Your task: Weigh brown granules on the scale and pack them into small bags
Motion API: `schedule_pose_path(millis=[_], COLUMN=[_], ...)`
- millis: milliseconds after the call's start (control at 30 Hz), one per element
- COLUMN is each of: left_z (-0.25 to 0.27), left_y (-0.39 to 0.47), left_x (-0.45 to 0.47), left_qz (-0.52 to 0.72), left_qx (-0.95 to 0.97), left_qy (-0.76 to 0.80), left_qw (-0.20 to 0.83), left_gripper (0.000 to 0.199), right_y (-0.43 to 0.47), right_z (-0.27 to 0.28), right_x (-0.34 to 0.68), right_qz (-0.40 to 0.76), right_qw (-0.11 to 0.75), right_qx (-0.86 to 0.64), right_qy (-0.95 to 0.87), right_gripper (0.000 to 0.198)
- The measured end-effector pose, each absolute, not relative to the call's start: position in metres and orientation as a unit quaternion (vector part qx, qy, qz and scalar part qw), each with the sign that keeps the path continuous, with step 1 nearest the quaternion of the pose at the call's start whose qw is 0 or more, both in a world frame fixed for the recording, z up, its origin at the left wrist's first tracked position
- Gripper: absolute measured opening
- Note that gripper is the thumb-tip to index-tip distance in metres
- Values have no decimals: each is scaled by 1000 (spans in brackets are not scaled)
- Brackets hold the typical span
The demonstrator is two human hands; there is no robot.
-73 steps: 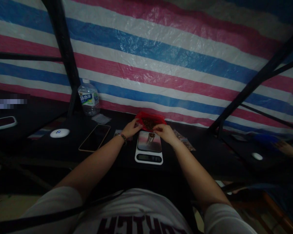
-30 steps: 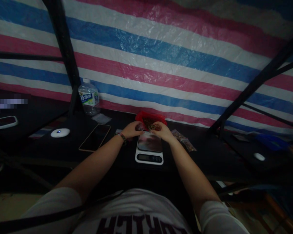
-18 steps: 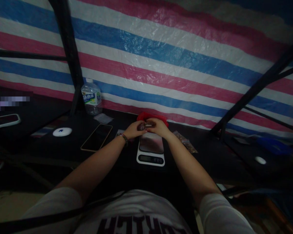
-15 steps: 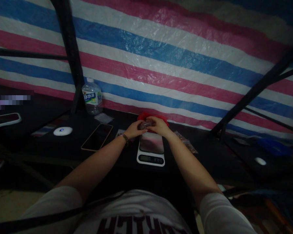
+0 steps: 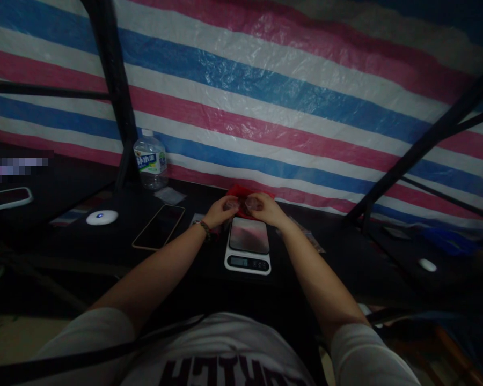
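Note:
Behind the kitchen scale (image 5: 247, 262), my left hand (image 5: 220, 212) pinches a small clear plastic bag (image 5: 232, 204). Another small clear plastic bag (image 5: 251, 203) is between the fingers of my right hand (image 5: 270, 209). A narrow gap separates the two; what they contain is too dim to make out. Beneath and beyond my fingers lies a red bag (image 5: 241, 191), with something dark showing in it. The scale has a bare metal plate (image 5: 249, 236) and a white body, with its display towards me.
Left of my arm lie a phone (image 5: 159, 227), a white round device (image 5: 102, 217) and a crumpled clear wrapper (image 5: 169, 195). A plastic bottle (image 5: 151, 161) stands by the black frame post (image 5: 118, 96). Filled clear packets (image 5: 312, 240) lie beyond my right forearm. A striped sheet (image 5: 265, 107) hangs behind.
My hands were together at one translucent bundle; now they are slightly apart, each with a clear plastic bag. Dark contents of the red bag show between them. The scale stays put.

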State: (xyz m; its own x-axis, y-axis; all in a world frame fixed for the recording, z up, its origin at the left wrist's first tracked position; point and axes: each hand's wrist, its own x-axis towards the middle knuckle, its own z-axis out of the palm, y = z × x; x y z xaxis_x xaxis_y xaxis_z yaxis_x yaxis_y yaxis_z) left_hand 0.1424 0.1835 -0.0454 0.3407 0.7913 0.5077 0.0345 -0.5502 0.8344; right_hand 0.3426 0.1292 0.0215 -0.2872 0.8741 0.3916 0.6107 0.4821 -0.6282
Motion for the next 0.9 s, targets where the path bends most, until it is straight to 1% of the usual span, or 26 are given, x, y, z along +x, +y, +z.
schedule_pose_path(millis=[100, 200, 267, 300, 367, 400, 433, 500, 567, 700, 767, 900], left_z=[-47, -50, -53, -53, -54, -55, -55, -55, -54, -52, -49, -46], left_y=[190, 196, 198, 198, 198, 198, 198, 198, 198, 194, 192, 190], left_x=[141, 140, 140, 141, 141, 141, 141, 140, 139, 137, 137, 135], left_qz=[557, 579, 576, 575, 570, 568, 567, 567, 561, 539, 526, 508], left_qx=[666, 641, 648, 652, 658, 660, 662, 666, 677, 705, 718, 733], left_qy=[316, 327, 331, 334, 340, 341, 342, 342, 343, 345, 350, 360], left_qw=[383, 384, 372, 365, 357, 354, 352, 344, 332, 306, 293, 274], left_gripper=[43, 44, 43, 43, 42, 42, 42, 43, 42, 40, 40, 40], right_y=[115, 97, 90, 90, 98, 107, 117, 142, 169, 210, 222, 237], right_z=[9, -3, -7, -7, -5, -3, 0, 3, 3, -5, -10, -17], right_x=[347, 350, 353, 355, 359, 361, 363, 363, 360, 348, 343, 341], right_qz=[207, 200, 191, 190, 206, 217, 227, 221, 200, 203, 203, 229], right_qw=[366, 295, 252, 252, 297, 328, 357, 373, 315, 176, 143, 122], right_qx=[-459, -479, -495, -498, -490, -483, -481, -497, -517, -507, -518, -524], right_qy=[-783, -802, -809, -808, -794, -782, -767, -752, -770, -819, -818, -811], right_gripper=[38, 33, 40, 46, 51, 48, 40, 30, 25, 39, 41, 48])
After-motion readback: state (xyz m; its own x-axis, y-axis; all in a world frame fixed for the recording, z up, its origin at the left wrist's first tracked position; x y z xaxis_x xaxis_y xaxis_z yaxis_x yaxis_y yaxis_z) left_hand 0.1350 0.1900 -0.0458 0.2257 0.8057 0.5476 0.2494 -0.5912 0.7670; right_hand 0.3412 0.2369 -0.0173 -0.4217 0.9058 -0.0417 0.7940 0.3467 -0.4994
